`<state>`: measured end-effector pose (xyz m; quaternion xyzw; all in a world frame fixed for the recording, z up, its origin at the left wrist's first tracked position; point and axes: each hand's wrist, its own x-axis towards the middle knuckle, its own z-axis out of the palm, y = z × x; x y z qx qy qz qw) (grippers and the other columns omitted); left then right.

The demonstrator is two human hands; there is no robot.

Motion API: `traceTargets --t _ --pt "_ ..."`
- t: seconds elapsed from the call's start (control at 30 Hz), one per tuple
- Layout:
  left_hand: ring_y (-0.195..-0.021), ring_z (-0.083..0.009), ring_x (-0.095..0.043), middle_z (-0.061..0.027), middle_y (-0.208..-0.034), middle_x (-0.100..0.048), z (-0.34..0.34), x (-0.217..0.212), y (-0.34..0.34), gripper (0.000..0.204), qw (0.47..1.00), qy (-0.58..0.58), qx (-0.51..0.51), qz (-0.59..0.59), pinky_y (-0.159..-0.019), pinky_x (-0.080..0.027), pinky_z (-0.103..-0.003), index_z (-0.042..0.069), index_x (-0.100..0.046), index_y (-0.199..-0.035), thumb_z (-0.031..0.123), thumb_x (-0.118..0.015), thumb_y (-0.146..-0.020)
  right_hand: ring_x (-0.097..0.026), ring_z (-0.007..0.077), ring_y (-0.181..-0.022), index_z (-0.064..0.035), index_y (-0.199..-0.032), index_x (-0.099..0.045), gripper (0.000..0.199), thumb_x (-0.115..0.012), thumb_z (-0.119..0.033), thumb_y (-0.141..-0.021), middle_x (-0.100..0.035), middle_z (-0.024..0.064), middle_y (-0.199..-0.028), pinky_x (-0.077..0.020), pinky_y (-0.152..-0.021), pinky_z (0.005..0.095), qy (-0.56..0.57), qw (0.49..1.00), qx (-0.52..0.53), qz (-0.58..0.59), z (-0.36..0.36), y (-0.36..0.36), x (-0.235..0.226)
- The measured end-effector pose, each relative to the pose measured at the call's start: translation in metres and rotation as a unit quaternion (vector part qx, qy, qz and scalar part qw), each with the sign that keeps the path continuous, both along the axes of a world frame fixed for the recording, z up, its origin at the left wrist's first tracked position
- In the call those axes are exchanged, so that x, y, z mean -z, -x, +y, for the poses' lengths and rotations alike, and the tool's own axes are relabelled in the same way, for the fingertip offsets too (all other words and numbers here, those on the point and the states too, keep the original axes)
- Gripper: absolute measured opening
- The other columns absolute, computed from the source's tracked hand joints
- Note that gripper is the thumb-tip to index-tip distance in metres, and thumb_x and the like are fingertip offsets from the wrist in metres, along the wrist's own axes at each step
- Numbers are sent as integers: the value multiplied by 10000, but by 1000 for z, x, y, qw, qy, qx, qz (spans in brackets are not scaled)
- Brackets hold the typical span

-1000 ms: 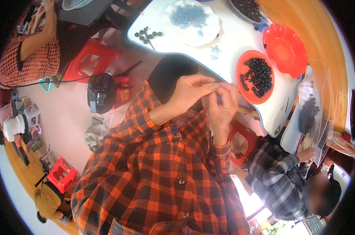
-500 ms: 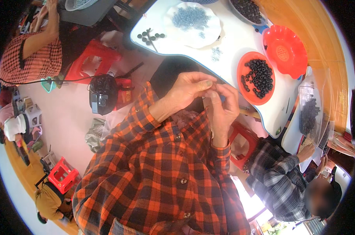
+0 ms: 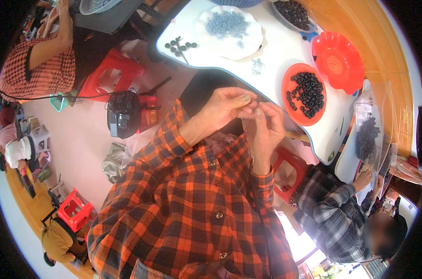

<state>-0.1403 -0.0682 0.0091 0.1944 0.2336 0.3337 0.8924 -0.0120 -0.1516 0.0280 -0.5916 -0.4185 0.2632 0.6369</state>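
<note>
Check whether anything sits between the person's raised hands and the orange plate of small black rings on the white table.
Nothing visible does. The left hand and right hand meet fingertip to fingertip just beside the orange plate of small black rings; only bare white table edge lies between.

Above the white bench, the left hand and right hand meet fingertip to fingertip, pinching something too small to make out, just short of an orange plate of black rings, with an empty red dish and a white plate of grey bits beyond.
</note>
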Motion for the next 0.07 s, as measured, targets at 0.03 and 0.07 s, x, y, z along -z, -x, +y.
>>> traceTargets --t 0.03,0.07 --pt "-791 -169 -672 -123 -959 -695 1 -5 0 249 999 25 10 -23 -789 -607 -383 -51 -651 -1128 107 -647 -936 -573 165 -995 -2 -1009 -668 139 -651 39 -877 -603 75 -1050 -461 -889 280 3 1000 4 14 0 1 0" --pt "-791 -169 -672 -123 -959 -695 1 -5 0 249 999 25 9 -23 -789 -607 -383 -51 -651 -1128 107 -647 -936 -574 167 -1004 -7 -1013 -670 135 -645 33 -887 -603 76 -1052 -460 -892 278 6 1000 8 29 0 2 -1"
